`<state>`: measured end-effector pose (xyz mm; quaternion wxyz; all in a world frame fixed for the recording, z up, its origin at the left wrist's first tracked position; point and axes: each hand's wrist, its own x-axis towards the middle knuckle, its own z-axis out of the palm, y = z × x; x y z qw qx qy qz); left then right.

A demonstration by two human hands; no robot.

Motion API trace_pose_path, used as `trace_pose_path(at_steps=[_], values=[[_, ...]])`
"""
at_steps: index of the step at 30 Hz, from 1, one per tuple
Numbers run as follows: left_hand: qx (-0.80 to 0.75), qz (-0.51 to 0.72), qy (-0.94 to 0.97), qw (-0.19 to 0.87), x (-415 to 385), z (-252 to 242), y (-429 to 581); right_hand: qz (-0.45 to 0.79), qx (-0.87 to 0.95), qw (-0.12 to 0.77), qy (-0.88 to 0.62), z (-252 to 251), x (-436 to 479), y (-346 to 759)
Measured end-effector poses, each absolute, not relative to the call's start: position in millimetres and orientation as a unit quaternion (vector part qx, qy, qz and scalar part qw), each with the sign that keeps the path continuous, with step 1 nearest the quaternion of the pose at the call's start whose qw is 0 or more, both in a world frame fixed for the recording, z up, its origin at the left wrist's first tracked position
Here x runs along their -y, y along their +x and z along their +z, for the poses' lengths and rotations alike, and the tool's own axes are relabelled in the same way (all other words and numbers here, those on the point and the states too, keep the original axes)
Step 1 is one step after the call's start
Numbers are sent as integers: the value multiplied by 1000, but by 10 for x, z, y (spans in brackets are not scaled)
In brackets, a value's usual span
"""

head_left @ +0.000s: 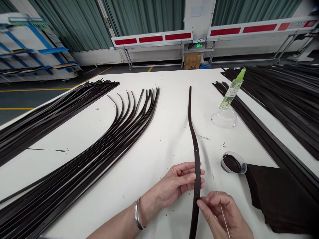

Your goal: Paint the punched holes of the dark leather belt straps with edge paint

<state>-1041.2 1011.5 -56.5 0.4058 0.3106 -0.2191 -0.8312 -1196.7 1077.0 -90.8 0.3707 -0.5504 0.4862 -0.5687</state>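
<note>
A long dark strap (195, 146), which looks like leather with small holes in it, runs away from me over the white table. My left hand (178, 181) is closed around it, thumb on top and fingers beneath. My right hand (225, 212) is just below, its thumb and forefinger pinched against the strap's right edge. A thin metal rod (225, 221) lies through the fingers of my right hand. Near that hand stands a small clear cup (234, 172) of dark liquid. A folded dark cloth or leather piece (281, 199) lies at the right.
Many dark straps (112, 141) fan out on the left, with another bundle (50, 116) beyond them. More straps (286, 99) cover the right side. A green spray bottle (231, 93) stands by a clear round dish (223, 118). Dark specks dot the white table (169, 109).
</note>
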Motion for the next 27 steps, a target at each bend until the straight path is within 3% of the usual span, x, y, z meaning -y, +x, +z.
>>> trace_pose_path(at_steps=[5, 10, 17, 22, 27], values=[[231, -842, 300, 384, -10182, -591, -10419, -531, -521, 341, -575, -736, -10625, -12040], [218, -841, 302, 392, -10180, -570, -10422, -490, -570, 231, -617, -518, -10579, -12363], [217, -818, 379, 374, -10134, -570, -10419, -392, -579, 152, -698, -232, -9838, -13105], [230, -818, 390, 355, -10098, -567, -10424, -343, -520, 77, -778, -344, -9617, -13072], [228, -819, 393, 350, -10082, -553, -10431, -334, -504, 72, -794, -494, -9608, -13053]])
